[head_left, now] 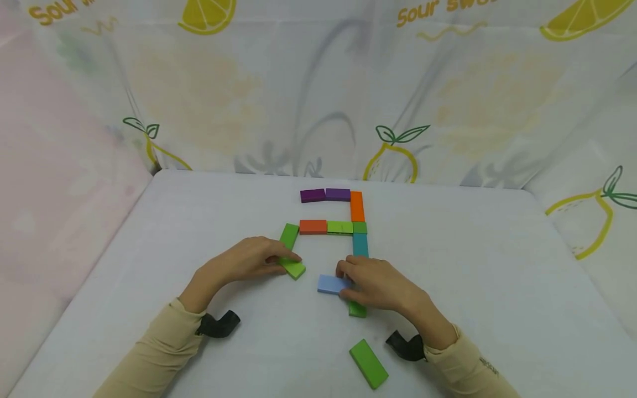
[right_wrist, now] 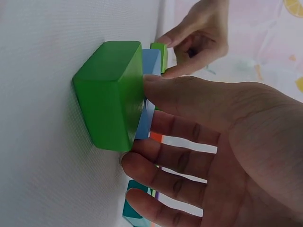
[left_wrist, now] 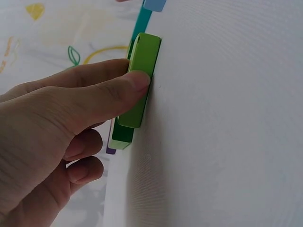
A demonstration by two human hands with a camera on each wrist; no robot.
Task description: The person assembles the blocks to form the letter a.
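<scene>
My left hand pinches a light green block between thumb and fingers, at the near end of a slanted green block. The left wrist view shows the thumb across that block's face. With thumb and fingers, my right hand grips a light blue block by its right end, its left end pointing toward the left hand. Just under this hand a green block lies partly covered. Beyond the right fingers is a teal block.
Farther back, a purple pair, an orange block, a red-orange block, a lime block and a small green piece continue the row. One loose green block lies near the front of the white table.
</scene>
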